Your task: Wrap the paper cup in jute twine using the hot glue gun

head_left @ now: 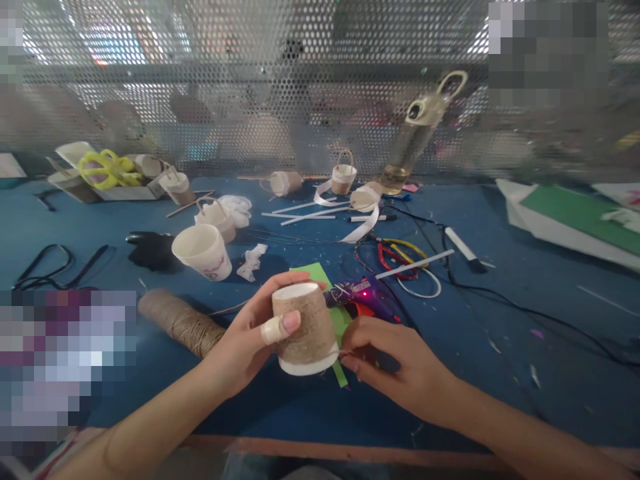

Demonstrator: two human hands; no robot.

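Observation:
A white paper cup (pixel 306 327) wrapped in brown twine is tilted in my left hand (pixel 257 333), whose bandaged thumb lies across its front. Bare white shows at both ends of the cup. My right hand (pixel 395 363) pinches the twine strand at the cup's lower right edge. Left of my left hand lies a spool of brown twine (pixel 183 320), with a strand running toward the hand. Just behind the cup is a purple glue gun (pixel 373 297) with a red light and a white glue stick, partly over green paper (pixel 317 273).
A white cup (pixel 203 252) and lace (pixel 251 262) stand beyond my left hand. Small twine-wrapped baskets, white sticks and ribbon lie farther back, near a tilted bottle (pixel 413 137). Yellow scissors (pixel 107 169) rest at the back left. A black cable (pixel 525 307) crosses the right side.

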